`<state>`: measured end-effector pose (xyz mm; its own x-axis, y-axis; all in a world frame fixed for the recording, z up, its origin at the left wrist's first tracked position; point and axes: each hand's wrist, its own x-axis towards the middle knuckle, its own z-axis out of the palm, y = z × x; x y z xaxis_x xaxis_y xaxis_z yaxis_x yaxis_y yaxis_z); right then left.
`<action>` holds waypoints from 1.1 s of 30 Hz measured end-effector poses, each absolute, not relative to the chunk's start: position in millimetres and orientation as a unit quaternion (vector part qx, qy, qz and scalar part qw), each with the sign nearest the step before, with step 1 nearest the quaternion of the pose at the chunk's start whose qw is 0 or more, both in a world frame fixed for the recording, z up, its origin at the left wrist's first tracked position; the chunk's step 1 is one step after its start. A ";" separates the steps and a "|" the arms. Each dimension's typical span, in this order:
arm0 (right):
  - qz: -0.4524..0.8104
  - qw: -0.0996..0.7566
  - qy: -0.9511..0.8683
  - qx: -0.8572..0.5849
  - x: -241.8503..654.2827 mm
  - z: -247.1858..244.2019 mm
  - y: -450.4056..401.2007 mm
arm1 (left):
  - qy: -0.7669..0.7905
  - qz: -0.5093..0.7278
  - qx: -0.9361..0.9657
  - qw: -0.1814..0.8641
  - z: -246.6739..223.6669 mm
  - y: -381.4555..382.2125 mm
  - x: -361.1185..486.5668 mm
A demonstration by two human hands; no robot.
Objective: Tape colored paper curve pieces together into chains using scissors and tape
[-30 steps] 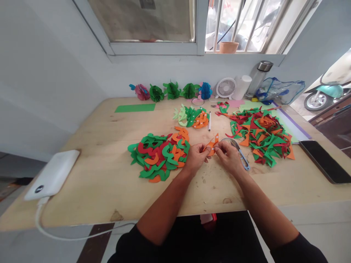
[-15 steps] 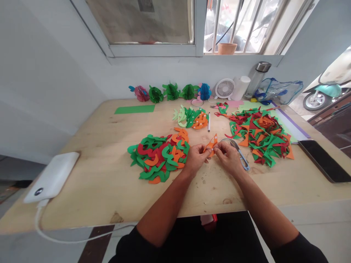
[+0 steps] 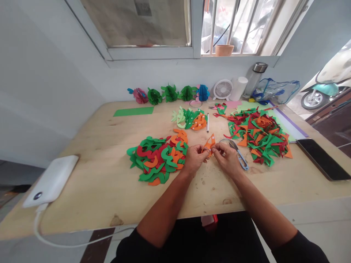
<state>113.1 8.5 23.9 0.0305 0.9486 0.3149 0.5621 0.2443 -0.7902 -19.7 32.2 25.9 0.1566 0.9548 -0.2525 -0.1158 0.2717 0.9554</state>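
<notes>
Both hands meet over the plywood table (image 3: 106, 146). My left hand (image 3: 194, 159) and my right hand (image 3: 226, 157) pinch a small orange paper cutout (image 3: 209, 145) between them. A heap of green, red and orange paper shapes (image 3: 157, 159) lies just left of my left hand. Small thread snips with a blue-grey loop (image 3: 240, 159) rest beside my right hand, untouched. A second, spikier paper heap (image 3: 259, 138) lies beyond them to the right.
Paper honeycomb balls (image 3: 170, 94) line the wall behind a smaller paper pile (image 3: 190, 118) and a pen (image 3: 207, 122). A white power bank (image 3: 51, 179) sits at the left, a black phone (image 3: 323, 159) at the right edge.
The whole view has drifted slightly. My hands stay close together on the orange cutout, shifted a little left in the picture.
</notes>
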 end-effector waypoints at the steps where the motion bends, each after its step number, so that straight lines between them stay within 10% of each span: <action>1: 0.220 0.434 -0.659 -0.573 112.6 24.1 8.2 | 0.492 0.426 0.428 0.627 27.0 32.0 -19.8; 33: 0.404 0.485 -0.544 -0.553 121.7 13.6 16.1 | 0.409 0.436 0.410 0.690 29.0 31.2 -22.9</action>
